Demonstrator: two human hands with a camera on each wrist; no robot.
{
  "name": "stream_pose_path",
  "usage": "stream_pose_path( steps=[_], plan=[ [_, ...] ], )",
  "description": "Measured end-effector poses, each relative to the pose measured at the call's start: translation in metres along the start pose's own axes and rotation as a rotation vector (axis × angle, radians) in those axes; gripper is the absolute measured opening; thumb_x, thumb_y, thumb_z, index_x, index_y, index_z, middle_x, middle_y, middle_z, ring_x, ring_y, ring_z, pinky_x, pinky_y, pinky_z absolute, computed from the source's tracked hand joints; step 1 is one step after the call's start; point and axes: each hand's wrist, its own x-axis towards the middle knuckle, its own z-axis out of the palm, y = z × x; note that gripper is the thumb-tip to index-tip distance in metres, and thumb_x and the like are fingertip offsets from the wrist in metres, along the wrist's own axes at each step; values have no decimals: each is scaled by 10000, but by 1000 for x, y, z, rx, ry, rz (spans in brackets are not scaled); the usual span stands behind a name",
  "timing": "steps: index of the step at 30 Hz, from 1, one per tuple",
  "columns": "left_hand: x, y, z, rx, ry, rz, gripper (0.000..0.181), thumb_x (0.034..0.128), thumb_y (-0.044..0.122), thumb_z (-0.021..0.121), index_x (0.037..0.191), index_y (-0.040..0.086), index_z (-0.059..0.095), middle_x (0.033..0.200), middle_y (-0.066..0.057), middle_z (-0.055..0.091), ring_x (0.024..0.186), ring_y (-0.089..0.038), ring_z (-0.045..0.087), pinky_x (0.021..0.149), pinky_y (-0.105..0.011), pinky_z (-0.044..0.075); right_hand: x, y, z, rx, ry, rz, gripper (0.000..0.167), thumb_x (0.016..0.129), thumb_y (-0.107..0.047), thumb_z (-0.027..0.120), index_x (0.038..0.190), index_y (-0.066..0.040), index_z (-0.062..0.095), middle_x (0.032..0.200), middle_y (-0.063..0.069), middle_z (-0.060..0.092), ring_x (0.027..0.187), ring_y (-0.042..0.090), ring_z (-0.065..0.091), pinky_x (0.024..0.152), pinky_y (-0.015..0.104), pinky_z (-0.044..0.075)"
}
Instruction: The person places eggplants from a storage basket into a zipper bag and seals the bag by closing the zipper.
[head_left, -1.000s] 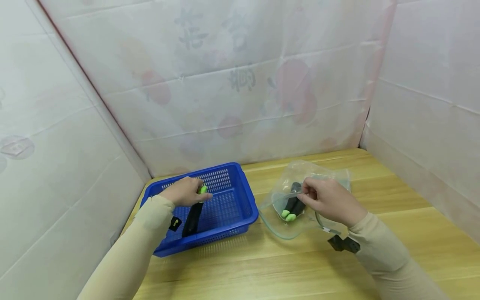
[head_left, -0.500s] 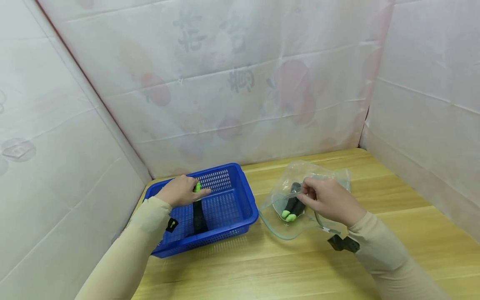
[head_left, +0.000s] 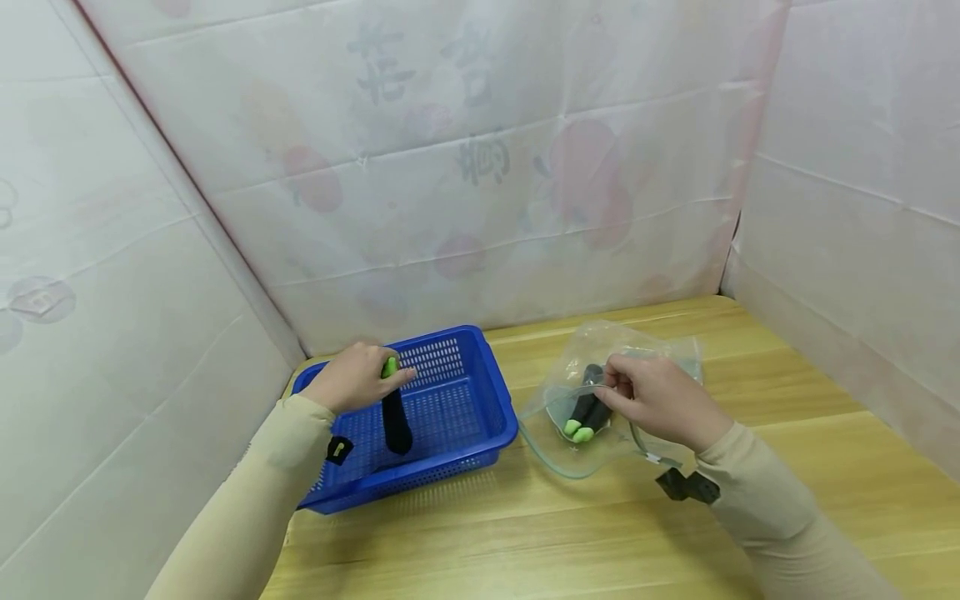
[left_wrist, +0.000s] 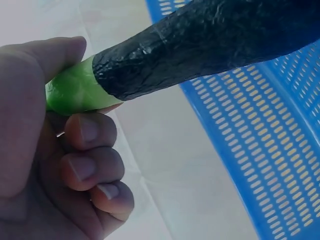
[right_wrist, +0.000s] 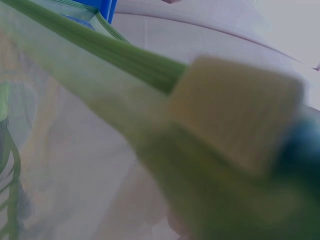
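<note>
A black eggplant-like item (head_left: 397, 422) with a green end hangs tilted over the blue basket (head_left: 491, 417). My left hand (head_left: 355, 379) pinches its green end between thumb and fingers; the left wrist view shows the green end (left_wrist: 75, 90) held and the dark body (left_wrist: 200, 45) reaching right. My right hand (head_left: 663, 398) pinches the rim of a clear zip bag (head_left: 566, 462), whose mouth gapes toward the basket. Inside the bag lie two similar black items (head_left: 587, 408) with green ends. Close to the right wrist camera runs the bag's green zip strip (right_wrist: 125, 57), blurred toward the right.
The wooden table (head_left: 487, 542) carries the basket at the left and the bag at the right. A printed white sheet (head_left: 420, 192) stands as a wall behind, with more white sheeting at both sides.
The left hand has moved slightly left and up, and the item's black end has swung from lower left to lower right and is raised. The right hand and bag are still.
</note>
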Motion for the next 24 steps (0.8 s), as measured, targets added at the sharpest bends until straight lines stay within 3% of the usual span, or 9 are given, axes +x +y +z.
stream_pose_path(
  steps=[11,19,24],
  plan=[
    [-3,10,-5,21,129,34,312,957,384,582,936,91,688,572,33,467,444,-93,392,495,-281,367,1,1,1,5,-5,0,193,868,-140,702,777,-205,544,621,-142,451,507,4,377,496,222,369],
    [-9,18,-6,12,246,95,240,943,326,622,917,106,715,521,56,398,415,-80,307,451,-263,285,1,2,2,11,3,-4,196,865,-143,707,771,-211,549,626,-145,451,513,6,378,500,224,368],
    [-11,25,-5,20,337,144,208,938,322,632,910,132,711,593,81,454,464,-73,335,474,-260,304,0,2,0,14,11,-15,206,856,-130,712,765,-208,544,621,-145,445,508,5,374,494,222,366]
  ],
)
